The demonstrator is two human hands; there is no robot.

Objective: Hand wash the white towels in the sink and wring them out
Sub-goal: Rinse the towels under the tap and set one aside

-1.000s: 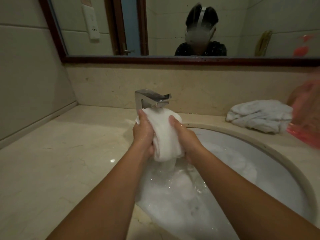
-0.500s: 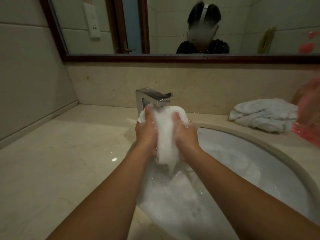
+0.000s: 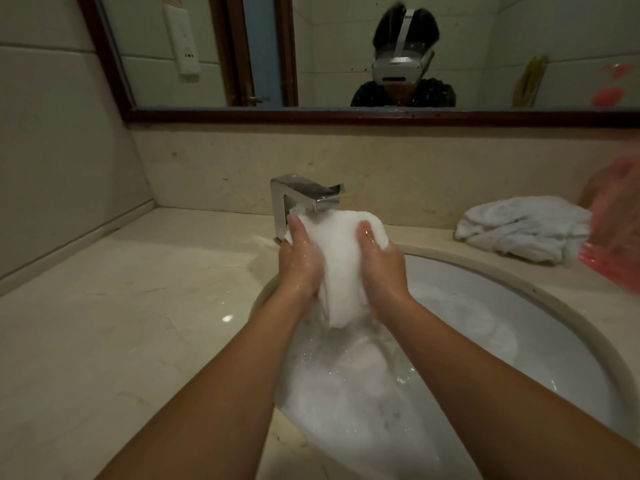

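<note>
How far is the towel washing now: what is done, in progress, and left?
Looks done: one crumpled towel lies on the counter beside the sink, possibly already wrung. In hand: the left hand and right hand grip a soapy towel above the foamy water. Left: rinsing and wringing it; foam hides any further towels.

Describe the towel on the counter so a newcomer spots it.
From the oval sink, look to the counter at its far right. A crumpled white towel lies there beside a pink object. Unlike the sudsy towel gripped by the left hand and right hand, nobody touches it.
</note>
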